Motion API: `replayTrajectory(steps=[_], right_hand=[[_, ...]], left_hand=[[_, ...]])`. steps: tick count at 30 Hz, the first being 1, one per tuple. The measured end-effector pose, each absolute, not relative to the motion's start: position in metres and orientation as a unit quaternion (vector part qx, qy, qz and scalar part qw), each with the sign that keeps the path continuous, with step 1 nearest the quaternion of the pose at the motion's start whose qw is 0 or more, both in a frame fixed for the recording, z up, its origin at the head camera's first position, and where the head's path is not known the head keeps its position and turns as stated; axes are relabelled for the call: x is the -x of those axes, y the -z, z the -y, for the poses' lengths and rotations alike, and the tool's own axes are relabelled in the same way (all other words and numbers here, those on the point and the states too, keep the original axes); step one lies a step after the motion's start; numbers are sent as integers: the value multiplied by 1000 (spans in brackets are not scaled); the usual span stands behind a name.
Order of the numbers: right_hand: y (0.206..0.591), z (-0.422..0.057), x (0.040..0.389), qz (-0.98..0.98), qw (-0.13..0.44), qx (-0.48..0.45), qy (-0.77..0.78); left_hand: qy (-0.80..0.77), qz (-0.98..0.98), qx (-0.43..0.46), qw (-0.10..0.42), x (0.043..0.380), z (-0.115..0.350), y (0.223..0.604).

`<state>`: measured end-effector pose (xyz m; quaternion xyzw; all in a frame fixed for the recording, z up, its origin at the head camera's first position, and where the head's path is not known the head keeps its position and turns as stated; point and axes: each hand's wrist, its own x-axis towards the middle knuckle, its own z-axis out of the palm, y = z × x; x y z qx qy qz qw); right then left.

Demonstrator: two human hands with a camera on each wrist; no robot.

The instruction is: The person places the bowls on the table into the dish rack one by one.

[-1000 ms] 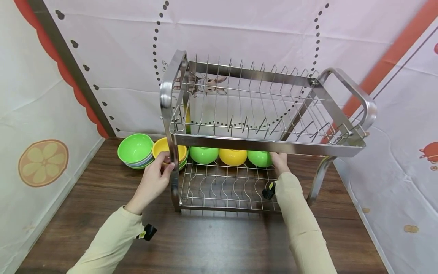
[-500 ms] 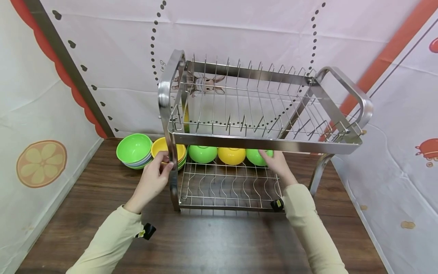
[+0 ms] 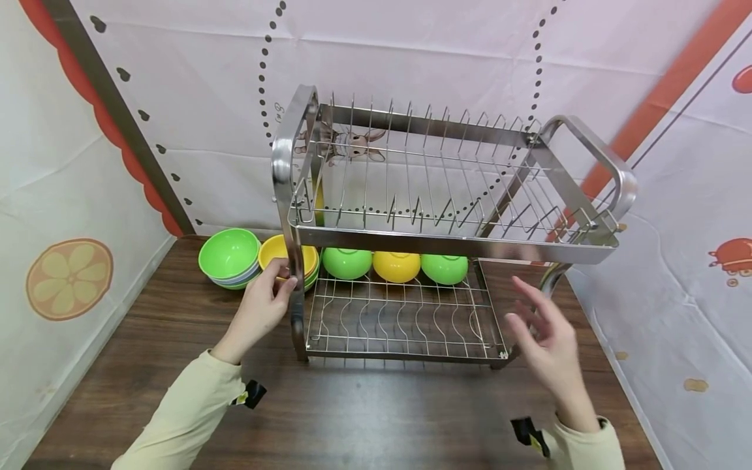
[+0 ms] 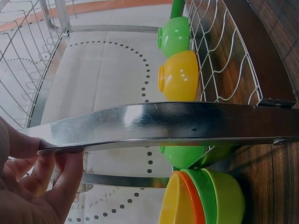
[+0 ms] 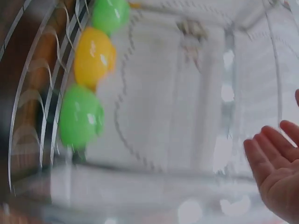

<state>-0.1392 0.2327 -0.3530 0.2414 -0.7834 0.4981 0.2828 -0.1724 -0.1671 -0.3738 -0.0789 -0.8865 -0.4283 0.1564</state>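
Stainless steel is in the grip of one of the two hands: towards 8 o'clock from the middle of the head view, the left hand (image 3: 258, 310) pinches the left front post (image 3: 297, 320) of a dish rack (image 3: 376, 237) between thumb and curled fingers. Towards 4 o'clock, the right hand (image 3: 549, 346) hovers beside the rack's right end, holding nothing, its thumb and fingers loosely spread; in the right wrist view its palm shows, though that picture is blurred. Both arms wear cream sleeves (image 3: 188, 405) with small black devices (image 3: 254, 395) at the wrists.

The rack has two wire levels. Along the back of the lower tier (image 3: 405, 358) three bowls sit bottoms-up in a row: from that tier's middle, a green bowl (image 3: 346, 264) towards 10 o'clock, a yellow bowl (image 3: 396, 267) at 12 and another green bowl (image 3: 444, 269) between 1 and 2.

Outside the rack, towards 9 o'clock, a stack topped with yellow (image 3: 273, 251) stands upright just beyond the gripped post, with orange and green rims beneath, and a green-topped stack (image 3: 229, 253) is beside it. Everything stands on a dark wood-grain tabletop (image 3: 376, 418), and at 12 o'clock hangs a pale sheet (image 3: 411, 59) printed with dots and a rabbit
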Motion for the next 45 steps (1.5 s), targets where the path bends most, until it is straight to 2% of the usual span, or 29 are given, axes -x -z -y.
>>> replayTrajectory(steps=[4,7,9,12,15,17,27,32,39,43,45], right_hand=[[352,-260,130,726,340,-201,-563],[358,-277,128,727,362,-128,-569],[365,-286,129,759,355,-71,-542],[376,-293,134,820,301,-12,-486],[387,-296,144,838,253,-22,-483],[394,-295,150,831,243,-38,-499],[413,-290,169,695,295,-83,-651],[417,-295,172,652,283,-107,-695],[418,-297,172,641,271,-117,-708],[416,-297,172,642,264,-111,-711],[415,-297,172,646,262,-106,-709]], left_hand=[[431,886,79,151,173,166,374],[434,885,79,147,174,165,374],[434,885,81,147,174,165,374],[429,887,83,149,174,165,374],[427,887,83,153,173,165,374],[427,887,84,153,173,166,374],[430,886,90,150,172,168,375],[414,890,115,152,175,173,373],[414,886,171,122,182,187,367],[435,872,199,105,191,204,364],[437,869,205,111,197,216,363]])
